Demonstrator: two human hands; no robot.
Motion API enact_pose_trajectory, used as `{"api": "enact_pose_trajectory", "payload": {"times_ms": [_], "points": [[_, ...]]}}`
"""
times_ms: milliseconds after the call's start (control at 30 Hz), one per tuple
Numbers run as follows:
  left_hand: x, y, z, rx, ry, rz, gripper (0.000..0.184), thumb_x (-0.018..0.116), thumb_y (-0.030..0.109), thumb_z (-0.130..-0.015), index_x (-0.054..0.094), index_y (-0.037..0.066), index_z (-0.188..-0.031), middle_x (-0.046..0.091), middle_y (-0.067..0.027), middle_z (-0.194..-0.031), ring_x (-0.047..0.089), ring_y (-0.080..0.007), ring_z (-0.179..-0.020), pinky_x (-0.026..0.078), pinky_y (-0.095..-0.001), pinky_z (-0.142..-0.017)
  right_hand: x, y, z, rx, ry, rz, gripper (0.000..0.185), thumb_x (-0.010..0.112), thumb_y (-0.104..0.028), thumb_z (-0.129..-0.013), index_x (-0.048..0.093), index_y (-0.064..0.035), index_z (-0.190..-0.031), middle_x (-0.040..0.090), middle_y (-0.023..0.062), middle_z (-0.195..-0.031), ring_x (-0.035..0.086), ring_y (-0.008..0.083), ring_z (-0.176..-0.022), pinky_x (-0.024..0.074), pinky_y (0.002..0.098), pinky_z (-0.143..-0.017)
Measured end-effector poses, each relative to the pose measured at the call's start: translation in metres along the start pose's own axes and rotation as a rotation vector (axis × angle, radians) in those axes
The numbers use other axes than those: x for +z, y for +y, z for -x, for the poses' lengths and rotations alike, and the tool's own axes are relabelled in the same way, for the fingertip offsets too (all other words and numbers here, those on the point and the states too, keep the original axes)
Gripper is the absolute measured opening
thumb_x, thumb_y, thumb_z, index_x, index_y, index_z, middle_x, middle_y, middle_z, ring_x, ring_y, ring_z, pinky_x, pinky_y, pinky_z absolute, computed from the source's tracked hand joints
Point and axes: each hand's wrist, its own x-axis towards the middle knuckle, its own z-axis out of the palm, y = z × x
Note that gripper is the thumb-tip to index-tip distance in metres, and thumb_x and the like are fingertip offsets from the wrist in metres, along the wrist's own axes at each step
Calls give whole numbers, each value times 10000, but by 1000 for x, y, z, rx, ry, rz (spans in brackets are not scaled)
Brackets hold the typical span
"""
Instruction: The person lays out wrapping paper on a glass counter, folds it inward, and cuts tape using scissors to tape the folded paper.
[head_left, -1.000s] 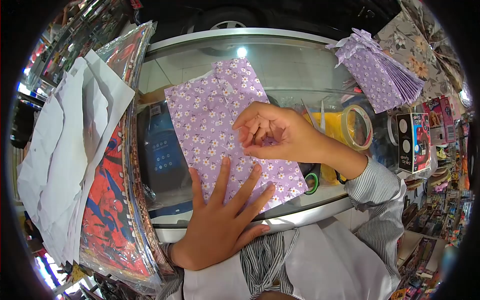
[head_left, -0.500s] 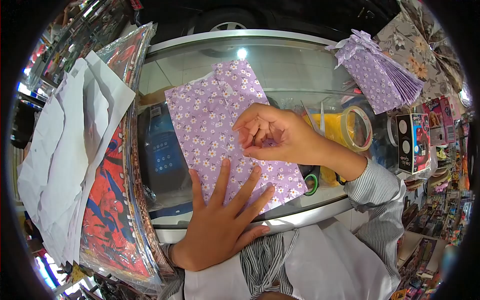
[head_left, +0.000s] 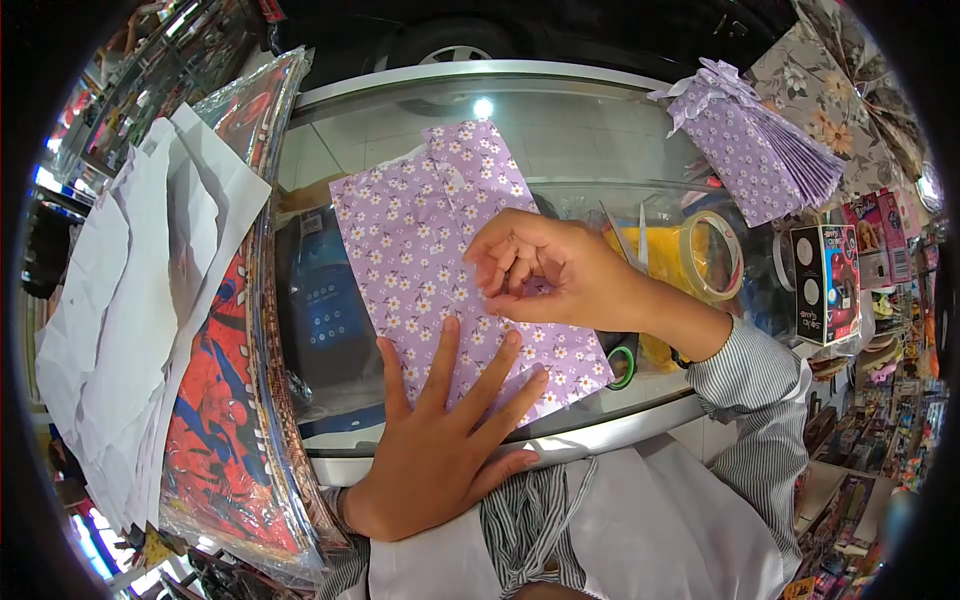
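Note:
A purple sheet of daisy-patterned paper (head_left: 405, 250) lies on the glass counter, with a seam running down it and a torn edge at the top. My left hand (head_left: 440, 430) presses flat on its lower part, fingers spread. Over the middle of the paper, my right hand (head_left: 550, 268) is curled, thumb and fingertips drawn close together near the seam. Whatever it may hold is too small to make out. Scissors (head_left: 630, 245), their blades pointing up and a green handle loop showing below, lie partly under my right forearm. Beside them is a tape roll (head_left: 735, 255).
Plastic-wrapped Spider-Man sheets (head_left: 215, 420) and crumpled white paper (head_left: 120, 300) are stacked at left. A pleated purple paper bag with a bow (head_left: 750, 150) sits at the far right, near a small black-and-red box (head_left: 826, 285). The counter's metal edge (head_left: 600, 430) runs before me.

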Motion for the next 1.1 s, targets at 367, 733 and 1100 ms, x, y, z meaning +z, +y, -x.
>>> {"api": "enact_pose_trajectory", "payload": {"times_ms": [367, 733, 1100], "points": [[1, 0, 1, 12, 1, -16, 614, 508, 549, -893, 465, 206, -1400, 302, -107, -1531, 156, -485, -1410, -12, -751, -1032, -5, 0, -1, -33, -105, 22, 488, 696, 33, -739, 518, -41, -1187, 580, 85, -980, 590, 133, -895, 520, 260, -760], [1, 0, 1, 21, 9, -35, 631, 509, 552, -892, 447, 200, -1412, 281, -114, -1539, 154, -490, -1408, 9, -762, -1022, 0, -7, -1, 20, -48, 74, 437, 711, 11, -774, 520, -41, -1163, 576, 72, -917, 592, 129, -841, 510, 247, -723], [2, 0, 1, 35, 42, -67, 654, 499, 571, -888, 446, 185, -1413, 270, -112, -1543, 153, -490, -1407, 44, -771, -1013, 8, -11, -6, -92, 43, 307, 383, 695, 26, -809, 541, -60, -1148, 571, 14, -887, 522, 58, -764, 431, 204, -619]]}}
